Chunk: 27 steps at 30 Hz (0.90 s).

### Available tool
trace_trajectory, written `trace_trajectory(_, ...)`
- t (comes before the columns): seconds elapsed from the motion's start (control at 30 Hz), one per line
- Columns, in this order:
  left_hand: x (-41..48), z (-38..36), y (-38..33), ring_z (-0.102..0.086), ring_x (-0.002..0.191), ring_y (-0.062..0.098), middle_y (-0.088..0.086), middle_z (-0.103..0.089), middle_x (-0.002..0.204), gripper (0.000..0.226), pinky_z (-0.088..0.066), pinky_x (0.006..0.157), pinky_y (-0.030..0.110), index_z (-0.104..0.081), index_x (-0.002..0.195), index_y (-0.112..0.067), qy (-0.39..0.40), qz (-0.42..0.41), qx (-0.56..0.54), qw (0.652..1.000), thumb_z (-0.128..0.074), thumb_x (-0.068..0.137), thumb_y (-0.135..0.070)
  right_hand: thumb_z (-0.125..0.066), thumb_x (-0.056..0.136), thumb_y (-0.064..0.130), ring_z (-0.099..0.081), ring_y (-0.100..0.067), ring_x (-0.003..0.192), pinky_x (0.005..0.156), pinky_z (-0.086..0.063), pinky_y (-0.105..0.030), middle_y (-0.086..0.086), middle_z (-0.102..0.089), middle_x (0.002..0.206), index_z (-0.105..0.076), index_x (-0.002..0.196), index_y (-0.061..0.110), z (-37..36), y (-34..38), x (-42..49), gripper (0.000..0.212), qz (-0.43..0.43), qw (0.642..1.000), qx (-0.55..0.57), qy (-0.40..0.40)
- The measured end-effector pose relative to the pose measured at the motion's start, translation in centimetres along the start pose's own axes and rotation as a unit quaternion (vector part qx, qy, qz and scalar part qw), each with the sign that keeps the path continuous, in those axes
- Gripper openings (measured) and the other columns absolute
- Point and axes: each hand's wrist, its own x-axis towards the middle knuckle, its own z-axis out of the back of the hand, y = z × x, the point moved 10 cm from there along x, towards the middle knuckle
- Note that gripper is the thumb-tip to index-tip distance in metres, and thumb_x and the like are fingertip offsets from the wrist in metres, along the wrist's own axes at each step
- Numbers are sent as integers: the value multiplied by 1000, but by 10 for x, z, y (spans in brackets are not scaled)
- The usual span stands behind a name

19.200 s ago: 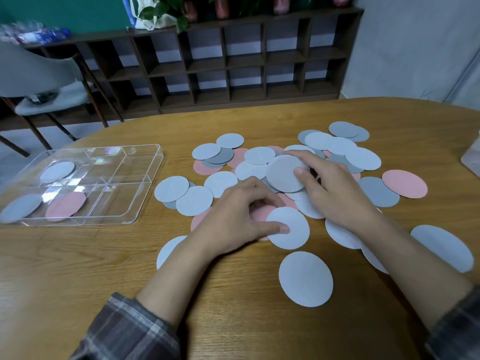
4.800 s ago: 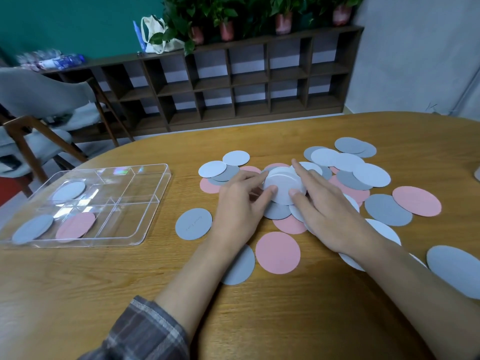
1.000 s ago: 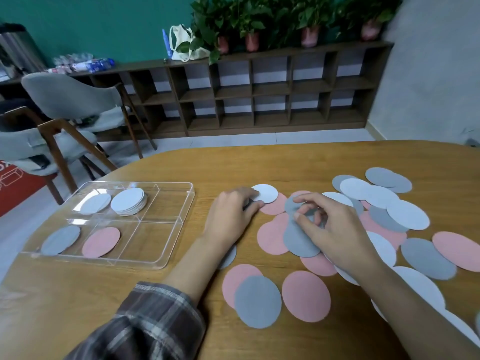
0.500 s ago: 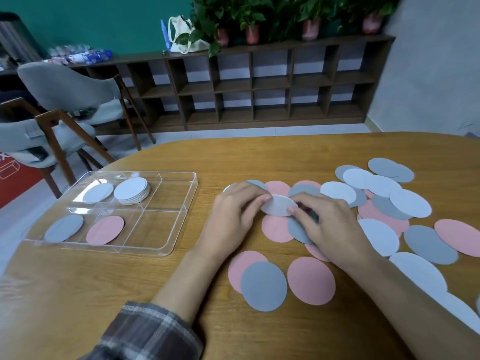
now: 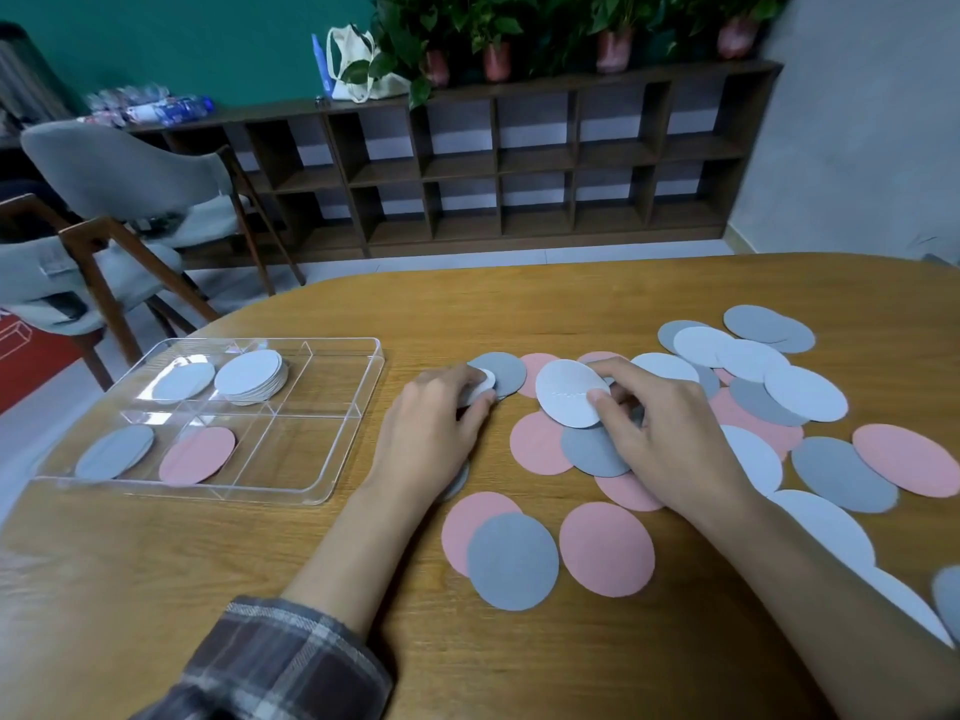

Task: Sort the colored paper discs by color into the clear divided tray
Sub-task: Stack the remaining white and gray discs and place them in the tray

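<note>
My right hand (image 5: 660, 433) pinches a white disc (image 5: 563, 393) lifted off the scattered pile. My left hand (image 5: 434, 428) presses its fingers on another white disc (image 5: 482, 383) that lies over a grey disc (image 5: 504, 371). Pink, grey and white discs spread across the wooden table to the right; a grey disc (image 5: 511, 561) and a pink disc (image 5: 605, 548) lie nearest me. The clear divided tray (image 5: 322, 493) stands at the left. It holds a stack of white discs (image 5: 252, 376), one pale disc (image 5: 183, 380), one grey disc (image 5: 115, 452) and one pink disc (image 5: 197, 455).
The oval wooden table (image 5: 156, 589) has its far edge just behind the tray. Two grey chairs (image 5: 119, 174) stand beyond the left edge. A dark shelf unit (image 5: 519, 163) with potted plants lines the back wall.
Since half a second ago my hands have drawn apart: the right keeps the white disc raised, and the left has shifted left onto a second white disc.
</note>
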Motion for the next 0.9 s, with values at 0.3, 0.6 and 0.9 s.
trace_trajectory(0.3,-5,26,-29,-55,78,5,-12,-61,85,15,-38,70,13,-79,98,-18,-89,-42,-188,977,-66,103,-21,-55,104,23,-61,-10,83,65,-48,-31,5,-66,81,-65,129,27,2,-7,1,28,-32,999,33,11)
trace_trajectory(0.6,-9,6,-31,-70,78,9,-11,-77,93,13,-55,71,21,-79,100,-20,-59,12,-252,966,-81,90,-27,-46,108,18,-59,-9,81,68,-43,-25,15,-59,75,-66,124,27,-7,2,0,28,-23,994,85,62)
trace_trajectory(0.9,-14,6,-36,-67,69,6,-10,-75,74,16,-51,68,16,-79,85,-17,-75,39,-266,960,-85,86,-32,-48,106,27,-61,-17,77,69,-45,-40,-2,-65,76,-65,118,34,-8,11,-4,22,-6,983,144,118)
